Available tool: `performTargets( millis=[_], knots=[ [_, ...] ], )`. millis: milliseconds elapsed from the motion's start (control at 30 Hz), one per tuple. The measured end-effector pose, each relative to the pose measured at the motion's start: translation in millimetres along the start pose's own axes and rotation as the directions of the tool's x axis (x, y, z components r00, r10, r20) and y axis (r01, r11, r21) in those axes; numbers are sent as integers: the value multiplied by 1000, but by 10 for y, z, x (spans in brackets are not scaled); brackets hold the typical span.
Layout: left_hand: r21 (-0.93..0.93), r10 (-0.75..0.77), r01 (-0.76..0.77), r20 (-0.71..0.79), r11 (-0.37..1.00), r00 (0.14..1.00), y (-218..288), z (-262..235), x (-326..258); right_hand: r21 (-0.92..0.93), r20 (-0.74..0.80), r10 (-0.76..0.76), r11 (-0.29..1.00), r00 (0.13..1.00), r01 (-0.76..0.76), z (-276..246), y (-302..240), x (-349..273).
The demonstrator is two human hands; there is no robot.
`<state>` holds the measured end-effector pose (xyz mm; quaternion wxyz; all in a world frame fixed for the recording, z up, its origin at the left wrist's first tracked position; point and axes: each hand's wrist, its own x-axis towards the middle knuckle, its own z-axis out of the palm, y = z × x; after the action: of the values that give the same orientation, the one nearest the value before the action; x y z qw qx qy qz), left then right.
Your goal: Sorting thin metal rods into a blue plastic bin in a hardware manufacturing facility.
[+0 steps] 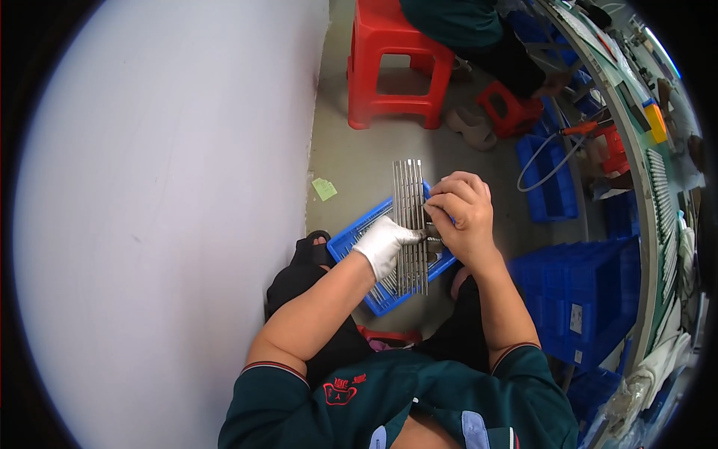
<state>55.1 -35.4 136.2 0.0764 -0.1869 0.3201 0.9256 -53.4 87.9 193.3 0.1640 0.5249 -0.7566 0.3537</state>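
Green shirt collar [419,404] sat nearest, both forearms running up from it. I saw the left hand [384,242], in a white glove, with fingers pressed together around the lower middle of a flat bundle of metal rods [410,224]. Right hand [464,217], bare, curled its fingers and pinched the bundle's right edge. Rods stood upright over a blue tray [359,232] on the lap. Red stool [393,67] stood far, on the floor.
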Motion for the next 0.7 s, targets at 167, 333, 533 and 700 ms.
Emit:
performTargets(
  millis=[167, 333, 533, 700],
  knots=[
    [25, 4, -3, -59, 1000, 998, 11, 3, -14, -13, -8, -28, 1000, 1000, 28, -9, -13, 17],
    [123, 47, -30, -136, 992, 990, 64, 127, -88, -17, -13, -37, 999, 999, 37, 45, -23, -12],
    [17, -31, 33, -85, 999, 996, 16, 32, -8, -8, -52, -29, 1000, 998, 29, -57, -63, 43],
    [-26, -39, 39, 17, 999, 999, 61, 65, -47, 146, -54, 170, 976, 984, -160, 36, 67, -6]
  ],
)
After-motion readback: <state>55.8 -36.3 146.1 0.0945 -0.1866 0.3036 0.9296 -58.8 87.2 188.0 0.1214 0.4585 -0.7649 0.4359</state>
